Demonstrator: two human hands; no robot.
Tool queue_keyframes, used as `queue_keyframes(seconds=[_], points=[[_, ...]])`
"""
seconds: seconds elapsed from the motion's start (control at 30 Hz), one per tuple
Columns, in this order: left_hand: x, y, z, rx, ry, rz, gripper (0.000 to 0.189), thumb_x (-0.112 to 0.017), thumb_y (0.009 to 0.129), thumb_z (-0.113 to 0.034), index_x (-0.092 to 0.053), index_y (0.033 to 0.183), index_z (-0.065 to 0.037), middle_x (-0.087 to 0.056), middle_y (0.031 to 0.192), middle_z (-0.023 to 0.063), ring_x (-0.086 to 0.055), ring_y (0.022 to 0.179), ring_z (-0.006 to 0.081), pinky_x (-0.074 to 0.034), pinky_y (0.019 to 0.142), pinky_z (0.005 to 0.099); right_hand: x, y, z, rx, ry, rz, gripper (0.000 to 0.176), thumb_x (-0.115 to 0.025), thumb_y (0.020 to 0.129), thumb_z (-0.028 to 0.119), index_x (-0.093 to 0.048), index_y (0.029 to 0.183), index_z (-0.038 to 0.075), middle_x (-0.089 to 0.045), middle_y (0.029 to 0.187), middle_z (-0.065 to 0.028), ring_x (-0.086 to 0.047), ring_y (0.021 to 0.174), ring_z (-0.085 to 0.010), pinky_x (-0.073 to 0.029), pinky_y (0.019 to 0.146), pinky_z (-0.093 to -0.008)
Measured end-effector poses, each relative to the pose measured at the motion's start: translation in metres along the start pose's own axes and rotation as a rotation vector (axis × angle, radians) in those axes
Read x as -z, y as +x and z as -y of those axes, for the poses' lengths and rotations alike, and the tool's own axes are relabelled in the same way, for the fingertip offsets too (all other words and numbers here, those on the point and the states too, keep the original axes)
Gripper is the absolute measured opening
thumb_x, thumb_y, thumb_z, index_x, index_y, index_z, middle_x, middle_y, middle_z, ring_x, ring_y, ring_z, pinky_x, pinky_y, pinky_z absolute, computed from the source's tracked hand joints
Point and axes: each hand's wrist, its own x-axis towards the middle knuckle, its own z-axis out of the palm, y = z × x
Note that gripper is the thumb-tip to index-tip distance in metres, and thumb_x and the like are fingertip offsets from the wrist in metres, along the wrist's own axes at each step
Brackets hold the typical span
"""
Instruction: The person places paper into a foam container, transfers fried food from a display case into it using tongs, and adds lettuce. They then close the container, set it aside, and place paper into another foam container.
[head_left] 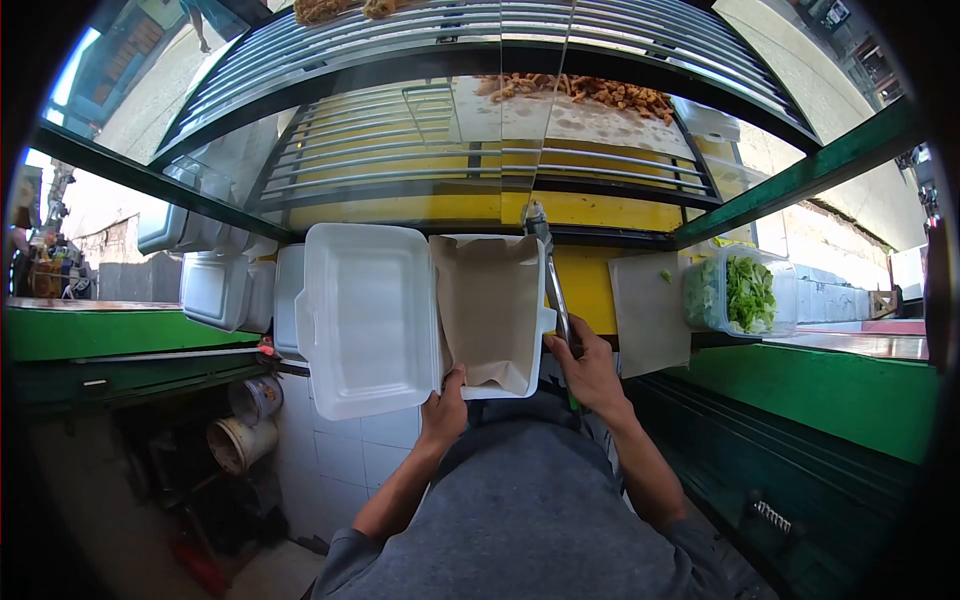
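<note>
your left hand (446, 408) pinches the near edge of the open foam box (375, 300) close to its fold, thumb over the rim, fingers mostly hidden below. your right hand (592, 372) is closed around the metal tongs (556, 290), which point away from you along the box's right edge; you can't tell from here whether that thumb touches the box.

the box sits just ahead of your left hand, its lid half opening out to the left, its base half between your two hands. past its far rim, the dark rail (620, 238) of the display case runs across, so room ahead is short, and the tong tips reach over it. left of your left hand, beyond the lid, stacked foam boxes (215, 290) crowd the side. ahead of your right hand, a narrow strip of yellow counter (583, 285) shows between the tongs and a pale sheet (645, 305); farther right stands a clear tub (785, 315) of cut lettuce (750, 293).

the box is smooth and white with rounded corners and a tab by your right thumb. a brown paper liner (487, 310) covers the base, creased and bent up at its edges.
</note>
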Motion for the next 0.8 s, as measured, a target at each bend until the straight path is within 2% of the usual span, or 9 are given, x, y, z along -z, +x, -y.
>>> queue_keyframes(seconds=[0.1, 0.2, 0.3, 0.4, 0.5, 0.57, 0.7, 0.77, 0.8], points=[[0.009, 0.01, 0.006, -0.063, 0.019, 0.0, 0.032, -0.055, 0.096, -0.023, -0.063, 0.103, 0.007, -0.067, 0.097, 0.0131, -0.061, 0.094, 0.023, -0.046, 0.085, 0.0344, -0.004, 0.002, 0.01, 0.06, -0.005, 0.013, 0.038, -0.068, 0.09, 0.021, -0.057, 0.114, -0.006, -0.06, 0.076, -0.0169, -0.056, 0.064, -0.0236, -0.045, 0.061, -0.0343], [0.017, 0.017, 0.004, -0.067, 0.024, 0.002, 0.031, -0.055, 0.096, -0.022, -0.063, 0.103, 0.007, -0.066, 0.096, 0.0132, -0.06, 0.093, 0.0235, -0.046, 0.085, 0.0349, 0.016, 0.002, 0.028, 0.085, -0.215, -0.017, 0.037, -0.069, 0.086, 0.017, -0.058, 0.113, -0.005, -0.06, 0.078, -0.0179, -0.058, 0.066, -0.0291, -0.046, 0.063, -0.036], [0.026, 0.021, 0.002, -0.114, 0.01, 0.014, 0.031, -0.054, 0.096, -0.022, -0.063, 0.102, 0.007, -0.066, 0.094, 0.0133, -0.06, 0.092, 0.0237, -0.046, 0.084, 0.0354, 0.045, -0.009, 0.04, 0.254, -0.234, -0.12, 0.033, -0.071, 0.082, 0.012, -0.062, 0.109, -0.004, -0.056, 0.074, -0.0135, -0.052, 0.059, -0.0203, -0.044, 0.059, -0.0326], [0.037, 0.027, -0.001, -0.121, 0.022, 0.033, 0.03, -0.054, 0.096, -0.021, -0.063, 0.101, 0.007, -0.065, 0.094, 0.0132, -0.06, 0.091, 0.0238, -0.046, 0.083, 0.0356, 0.083, -0.024, 0.073, 0.3, -0.393, -0.151, 0.034, -0.072, 0.078, 0.008, -0.063, 0.108, -0.003, -0.057, 0.076, -0.0124, -0.053, 0.059, -0.0197, -0.044, 0.058, -0.0319], [0.046, 0.03, -0.002, -0.106, 0.082, 0.063, 0.03, -0.054, 0.096, -0.021, -0.062, 0.102, 0.007, -0.065, 0.094, 0.0134, -0.06, 0.09, 0.0239, -0.046, 0.083, 0.0356, 0.102, -0.023, 0.098, 0.323, -0.562, -0.333, 0.04, -0.072, 0.074, 0.006, -0.064, 0.113, 0.002, -0.06, 0.08, -0.012, -0.06, 0.059, -0.025, -0.048, 0.057, -0.0362], [0.053, 0.031, -0.004, -0.087, 0.136, 0.1, 0.031, -0.054, 0.096, -0.022, -0.062, 0.103, 0.007, -0.064, 0.095, 0.0139, -0.059, 0.091, 0.0242, -0.046, 0.084, 0.0355, 0.11, -0.004, 0.116, 0.46, -0.732, -0.421, 0.04, -0.071, 0.074, 0.006, -0.064, 0.114, 0.004, -0.06, 0.08, -0.011, -0.062, 0.059, -0.0254, -0.05, 0.056, -0.0377], [0.066, 0.044, 0.014, -0.152, 0.22, 0.197, 0.032, -0.055, 0.096, -0.022, -0.061, 0.106, 0.007, -0.063, 0.099, 0.0159, -0.058, 0.097, 0.0251, -0.045, 0.088, 0.036, 0.112, 0.057, 0.146, 0.448, -1.004, -0.396, 0.044, -0.071, 0.077, 0.017, -0.062, 0.119, 0.008, -0.064, 0.091, -0.0095, -0.068, 0.075, -0.0273, -0.055, 0.068, -0.0397], [0.073, 0.045, 0.021, -0.176, 0.262, 0.239, 0.033, -0.054, 0.096, -0.023, -0.06, 0.109, 0.007, -0.063, 0.103, 0.0167, -0.057, 0.1, 0.0258, -0.044, 0.09, 0.0362, 0.104, 0.088, 0.164, 0.369, -1.154, -0.327, 0.045, -0.071, 0.078, 0.022, -0.061, 0.12, 0.008, -0.066, 0.097, -0.0088, -0.069, 0.082, -0.0276, -0.056, 0.074, -0.039], [0.076, 0.045, 0.022, -0.179, 0.281, 0.257, 0.033, -0.054, 0.096, -0.023, -0.059, 0.11, 0.007, -0.063, 0.105, 0.017, -0.057, 0.102, 0.0262, -0.043, 0.092, 0.0363, 0.1, 0.105, 0.165, 0.398, -1.246, -0.326, 0.044, -0.071, 0.079, 0.024, -0.062, 0.119, 0.008, -0.066, 0.098, -0.0087, -0.069, 0.083, -0.0273, -0.057, 0.074, -0.0384]])
